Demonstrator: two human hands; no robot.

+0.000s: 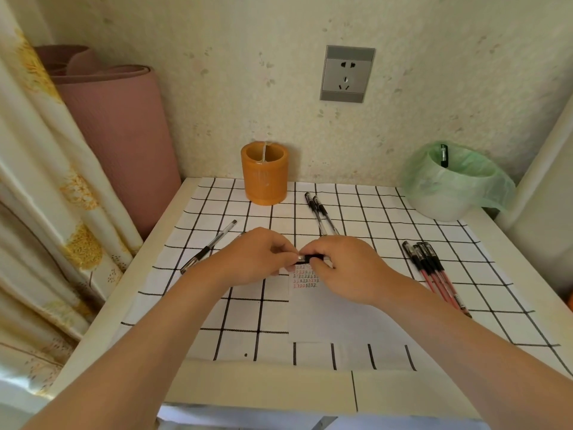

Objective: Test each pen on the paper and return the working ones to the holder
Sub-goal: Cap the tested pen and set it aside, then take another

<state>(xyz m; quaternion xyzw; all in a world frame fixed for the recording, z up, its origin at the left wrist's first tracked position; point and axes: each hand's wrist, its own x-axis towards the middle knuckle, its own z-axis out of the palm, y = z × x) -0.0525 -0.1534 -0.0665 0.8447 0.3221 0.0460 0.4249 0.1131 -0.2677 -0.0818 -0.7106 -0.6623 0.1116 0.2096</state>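
Over the top edge of the white paper (pixel 328 315), my left hand (pixel 257 259) and my right hand (pixel 347 268) meet on one black pen (pixel 308 259). Fingers of both hands pinch it, and most of it is hidden between them. The paper carries rows of small red and black test marks. An orange holder (pixel 265 178) stands at the back of the table with no pens showing in it. One black pen (pixel 208 246) lies to the left. Two black pens (pixel 321 214) lie behind my hands. Several red pens (pixel 434 271) lie to the right.
A white bin with a green bag (pixel 455 181) sits at the back right with a black pen (pixel 444 155) in it. A checked cloth (pixel 235 311) covers the small table. A rolled pink mat (pixel 117 128) and a curtain (pixel 37 212) stand on the left. A wall socket (pixel 346 74) is behind.
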